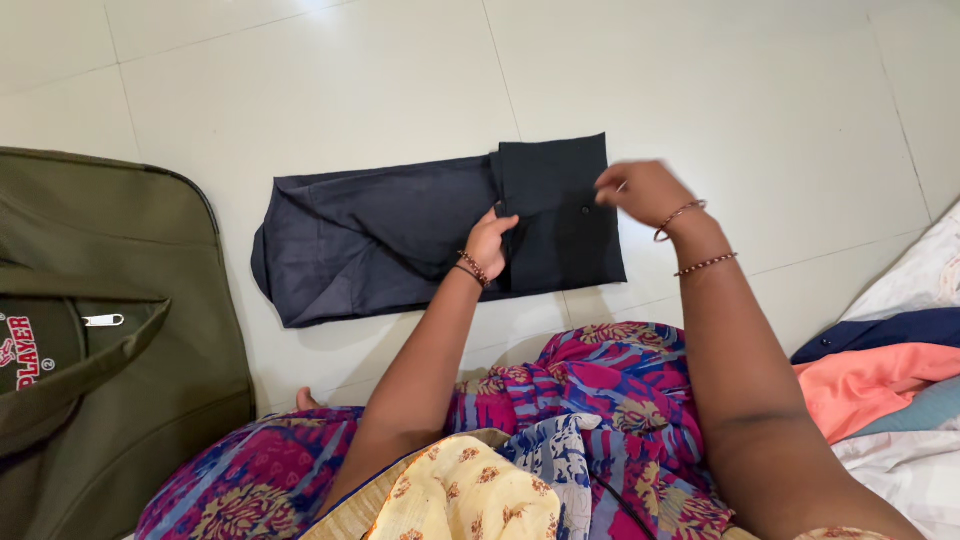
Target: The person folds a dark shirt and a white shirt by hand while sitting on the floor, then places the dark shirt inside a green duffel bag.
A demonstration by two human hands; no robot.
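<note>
At the far left an olive-green soft bag (pixel 100 330) stood on the pale tiled floor (pixel 350 90), with a red-and-white printed patch and a small silver zipper pull (pixel 103 320) on its front. To its right a dark folded garment (pixel 400 240) lay flat on the tiles. The left hand (pixel 490 245) pressed down on its middle fold, fingers bent over the cloth. The right hand (pixel 645 192) hovered by the garment's upper right edge, fingers curled; whether it pinched the fabric could not be told. Folded clothes (pixel 880 385), navy, coral and grey, lay at the far right.
</note>
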